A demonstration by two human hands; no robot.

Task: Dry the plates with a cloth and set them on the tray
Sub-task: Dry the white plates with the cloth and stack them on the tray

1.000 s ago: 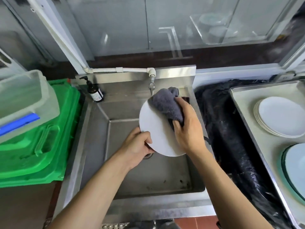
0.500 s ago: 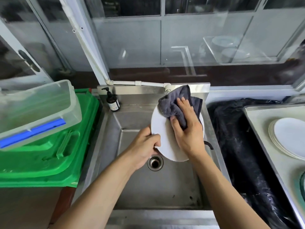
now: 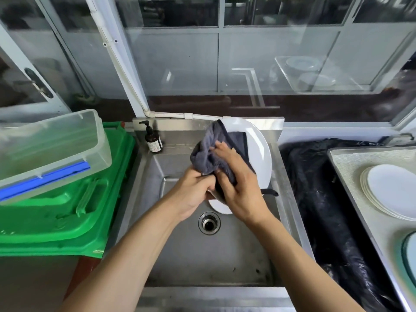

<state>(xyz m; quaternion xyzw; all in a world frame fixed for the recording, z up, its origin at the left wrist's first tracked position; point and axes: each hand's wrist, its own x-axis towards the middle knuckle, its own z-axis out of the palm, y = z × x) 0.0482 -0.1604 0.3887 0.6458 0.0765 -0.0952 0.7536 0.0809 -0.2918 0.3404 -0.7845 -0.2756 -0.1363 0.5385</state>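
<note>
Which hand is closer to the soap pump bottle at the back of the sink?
Left. The left hand grips the plate's lower edge, on the side nearer the pump bottle. The right hand presses the grey cloth on the plate, farther right.

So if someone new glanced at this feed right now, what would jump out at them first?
Dead centre, both hands work a white plate over the steel sink: the left hand grips its lower edge while the right hand presses a grey cloth against it. Next comes the bright green crate at left, under a clear plastic tub. At right, a stack of white plates sits on the tray.
</note>
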